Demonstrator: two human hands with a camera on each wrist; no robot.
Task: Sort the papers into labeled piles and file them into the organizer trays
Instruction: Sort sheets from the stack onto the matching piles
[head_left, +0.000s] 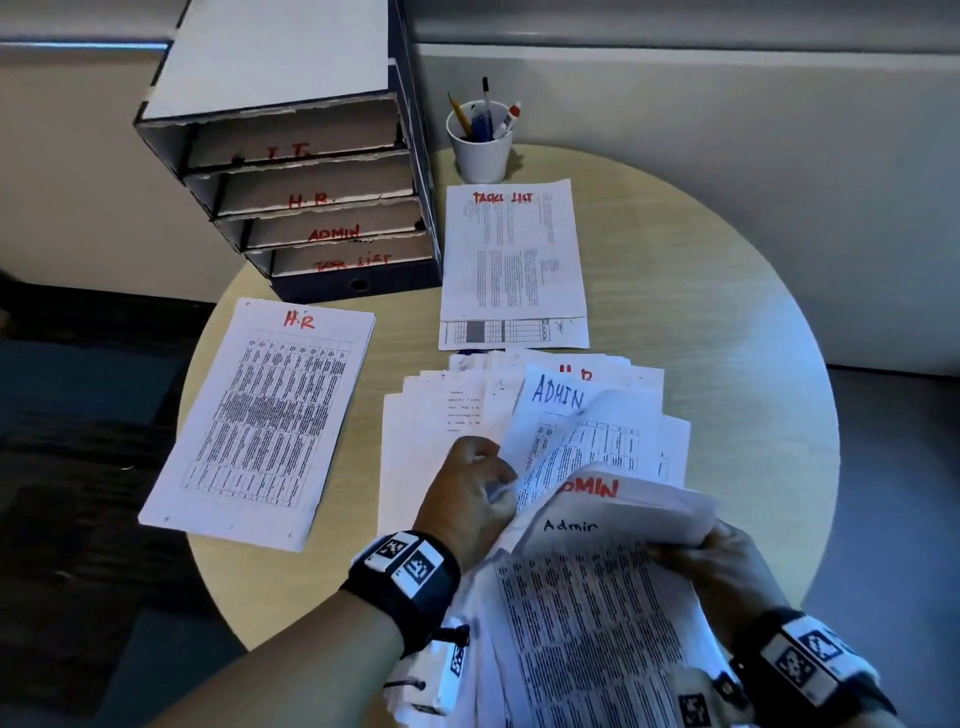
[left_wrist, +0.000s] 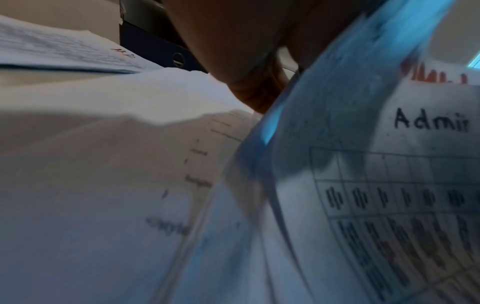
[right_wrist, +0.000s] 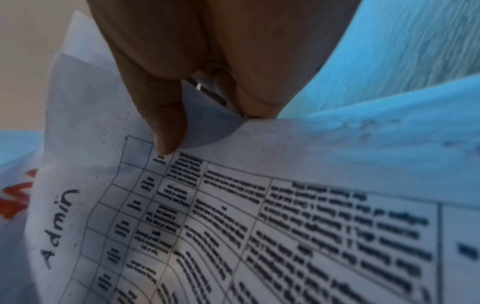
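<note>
My right hand (head_left: 711, 566) grips a bundle of Admin sheets (head_left: 587, 613) at its upper right corner, lifted near the table's front edge; in the right wrist view the thumb (right_wrist: 161, 115) presses on the top Admin sheet (right_wrist: 259, 226). My left hand (head_left: 472, 493) pinches the edge of a curled sheet marked ADMIN in blue (head_left: 558, 415) on the fanned unsorted stack (head_left: 441, 415). In the left wrist view the Admin sheet (left_wrist: 389, 174) fills the right side. An H.R pile (head_left: 260, 421) lies at left, a TASKS LIST pile (head_left: 511, 254) behind. The organizer (head_left: 322, 208) has trays labelled I.T., H.R., ADMIN, TASK LIST.
A white cup (head_left: 480, 148) with pens and pencils stands behind the TASKS LIST pile, right of the organizer. The round wooden table (head_left: 727, 338) shows bare surface on its right side. Dark floor lies beyond the left edge.
</note>
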